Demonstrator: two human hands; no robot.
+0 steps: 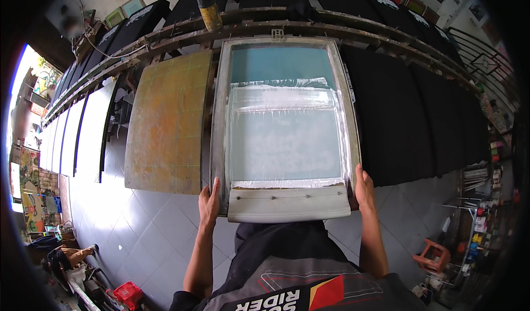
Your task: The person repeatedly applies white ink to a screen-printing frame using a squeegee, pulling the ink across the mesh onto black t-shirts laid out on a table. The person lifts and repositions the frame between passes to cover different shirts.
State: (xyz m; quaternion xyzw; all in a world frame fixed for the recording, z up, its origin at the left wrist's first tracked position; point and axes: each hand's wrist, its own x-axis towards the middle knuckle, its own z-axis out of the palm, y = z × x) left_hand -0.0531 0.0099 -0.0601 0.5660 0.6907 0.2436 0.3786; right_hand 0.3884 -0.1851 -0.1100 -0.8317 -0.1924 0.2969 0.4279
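A screen printing frame (221, 118) lies before me, its teal mesh (281, 62) carrying a band of white ink (281, 98), with more white ink smeared along the right side and near end. At the near end, a wide pale squeegee (290, 205) with several bolts along it lies across the frame. My left hand (209, 203) grips the frame's near left side, thumb and fingers partly showing. On the opposite side, my right hand (364, 190) holds the near right edge, fingers pointing up along it. What lies under the screen is hidden.
A bare, stained board (168, 123) is to the left, with white-covered boards (94, 131) beyond. Black cloth-covered boards (381, 118) stand at right. A spray can (208, 10) stands on the far rail (254, 24). An orange stool (432, 256) sits on the tiled floor (149, 222).
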